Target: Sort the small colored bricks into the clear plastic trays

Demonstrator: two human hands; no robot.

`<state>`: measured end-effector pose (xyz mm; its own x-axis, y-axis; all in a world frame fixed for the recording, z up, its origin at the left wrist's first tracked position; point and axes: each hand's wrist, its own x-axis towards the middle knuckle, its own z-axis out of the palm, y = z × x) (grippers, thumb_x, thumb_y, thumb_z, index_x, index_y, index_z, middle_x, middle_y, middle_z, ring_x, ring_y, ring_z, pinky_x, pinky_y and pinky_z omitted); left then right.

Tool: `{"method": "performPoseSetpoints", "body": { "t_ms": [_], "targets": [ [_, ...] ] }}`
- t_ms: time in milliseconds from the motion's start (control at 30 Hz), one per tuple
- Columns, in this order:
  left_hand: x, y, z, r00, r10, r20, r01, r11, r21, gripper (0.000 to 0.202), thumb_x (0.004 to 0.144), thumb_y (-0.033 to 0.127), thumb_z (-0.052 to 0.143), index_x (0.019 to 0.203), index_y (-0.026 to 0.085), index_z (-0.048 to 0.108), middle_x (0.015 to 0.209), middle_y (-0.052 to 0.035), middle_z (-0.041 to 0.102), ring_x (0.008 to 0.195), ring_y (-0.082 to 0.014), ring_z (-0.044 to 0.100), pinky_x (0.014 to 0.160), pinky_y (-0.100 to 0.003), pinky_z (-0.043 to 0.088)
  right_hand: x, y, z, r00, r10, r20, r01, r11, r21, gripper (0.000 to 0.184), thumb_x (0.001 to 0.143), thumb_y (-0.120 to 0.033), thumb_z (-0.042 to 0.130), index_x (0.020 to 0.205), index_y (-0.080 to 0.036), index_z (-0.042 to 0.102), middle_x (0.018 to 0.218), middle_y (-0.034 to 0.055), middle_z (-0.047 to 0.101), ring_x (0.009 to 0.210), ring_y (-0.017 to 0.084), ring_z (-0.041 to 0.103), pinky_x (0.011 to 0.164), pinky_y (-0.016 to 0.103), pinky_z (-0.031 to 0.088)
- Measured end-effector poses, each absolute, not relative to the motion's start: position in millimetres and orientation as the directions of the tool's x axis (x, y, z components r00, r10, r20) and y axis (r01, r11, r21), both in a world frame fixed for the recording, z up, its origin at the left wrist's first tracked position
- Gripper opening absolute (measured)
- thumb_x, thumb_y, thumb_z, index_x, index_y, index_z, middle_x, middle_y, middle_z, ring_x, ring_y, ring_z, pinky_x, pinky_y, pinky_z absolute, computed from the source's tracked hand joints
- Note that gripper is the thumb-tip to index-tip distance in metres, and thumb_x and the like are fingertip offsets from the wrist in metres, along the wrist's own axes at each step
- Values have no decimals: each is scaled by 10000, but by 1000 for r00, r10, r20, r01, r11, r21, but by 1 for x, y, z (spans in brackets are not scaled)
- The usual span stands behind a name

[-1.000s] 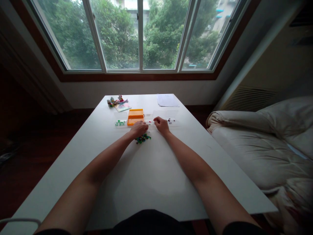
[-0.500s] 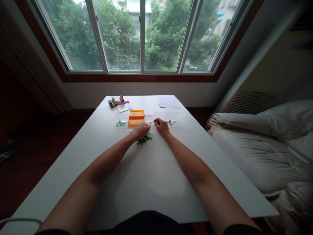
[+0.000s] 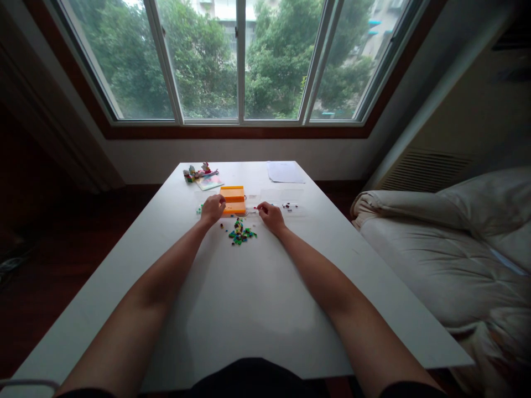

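Observation:
My left hand [image 3: 213, 209] hovers over the left side of the open orange box [image 3: 234, 209], partly covering a clear tray with green pieces [image 3: 199, 209]. Its fingers are bent together; whatever they hold, if anything, is too small to make out. My right hand [image 3: 271, 216] is beside a few red pieces [image 3: 255, 208], with thumb and fingertips pinched. I cannot make out what is between them. A loose pile of small building bricks [image 3: 241, 234], mostly green with blue, yellow and dark ones, lies on the table between my forearms.
A clear case [image 3: 282, 195] with dark red pieces [image 3: 289, 206] lies open to the right. Small assembled figures [image 3: 198, 173] and a colourful card [image 3: 210, 182] sit at the white table's [image 3: 257, 309] back left. Paper sheets [image 3: 286, 172] are at the back right.
My left hand has moved left from above the brick pile to the orange box's left side, uncovering the pile. The right hand has shifted only slightly left.

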<state>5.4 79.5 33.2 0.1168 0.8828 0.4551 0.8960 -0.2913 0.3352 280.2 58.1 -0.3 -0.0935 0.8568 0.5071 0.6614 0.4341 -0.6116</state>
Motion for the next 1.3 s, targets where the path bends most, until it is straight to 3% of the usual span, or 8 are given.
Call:
{"method": "performPoseSetpoints", "body": {
  "t_ms": [200,667,900,1100,1300],
  "targets": [
    [-40,99,35,-100,888,449,908,-104,407,174,879,241,545,950,194,696,1000,-79,719,932,-232,613,884,-349,474,275,52,0,-136,856,500,662,454,-597,206,826,-231,526,908,-196,711,663,-17,608,621,131,527,636,233,377],
    [-53,96,35,-133,901,414,891,-74,449,201,865,260,574,995,227,724,963,-43,746,877,-216,636,832,-325,491,278,53,-1,-154,853,498,671,460,-581,190,830,-222,536,907,-208,709,687,-13,626,640,137,544,640,238,382],
    [-37,88,28,-10,889,458,896,-195,398,228,876,216,529,969,217,737,970,-58,741,893,-236,624,880,-367,490,277,56,-2,-196,859,472,679,466,-567,179,830,-208,559,922,-210,713,726,0,648,668,146,548,669,246,384],
    [-12,68,24,130,849,513,874,-342,346,236,894,214,509,982,212,728,982,-66,727,939,-242,596,921,-381,476,275,56,-1,-367,840,400,641,540,-545,170,807,-197,571,871,-199,729,784,15,665,692,141,535,698,251,386],
    [11,53,22,285,839,463,847,-447,288,244,900,204,506,983,217,735,1021,-68,714,992,-247,579,917,-385,476,282,59,3,-500,792,350,554,603,-573,202,722,-107,562,817,-187,721,833,14,654,706,131,539,679,230,404]
  ]
}}
